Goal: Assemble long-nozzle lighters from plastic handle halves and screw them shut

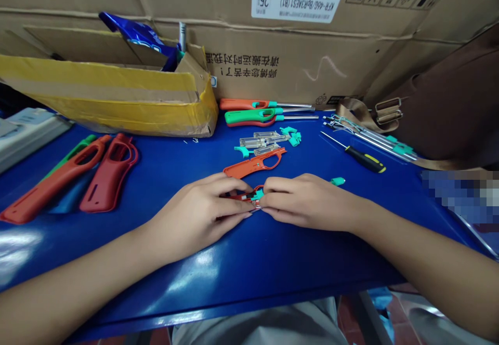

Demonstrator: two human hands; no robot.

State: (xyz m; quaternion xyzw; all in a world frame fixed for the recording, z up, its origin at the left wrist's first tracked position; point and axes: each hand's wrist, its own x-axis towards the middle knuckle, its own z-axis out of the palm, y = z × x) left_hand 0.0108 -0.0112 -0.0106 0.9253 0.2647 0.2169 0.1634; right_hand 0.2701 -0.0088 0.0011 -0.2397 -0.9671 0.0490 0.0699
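My left hand (210,204) is closed around a small red lighter casing (236,197), held low over the blue table; much of it is hidden by the fingers. My right hand (304,200) pinches at a teal trigger piece (257,195) in that casing, its fingertips meeting those of the left. Just beyond the hands lies an orange half casing (249,167) with a finger loop. Clear fuel tanks (251,142) and several teal plastic pieces (293,136) lie behind it. A single teal piece (338,181) rests beyond my right wrist.
Assembled long lighters (249,116) lie at the back by a large cardboard box (323,69). Orange (54,184) and dark red casings (105,178) lie left, before a yellow-taped carton (148,101). A screwdriver (364,159) and metal tubes with wires (370,137) are right.
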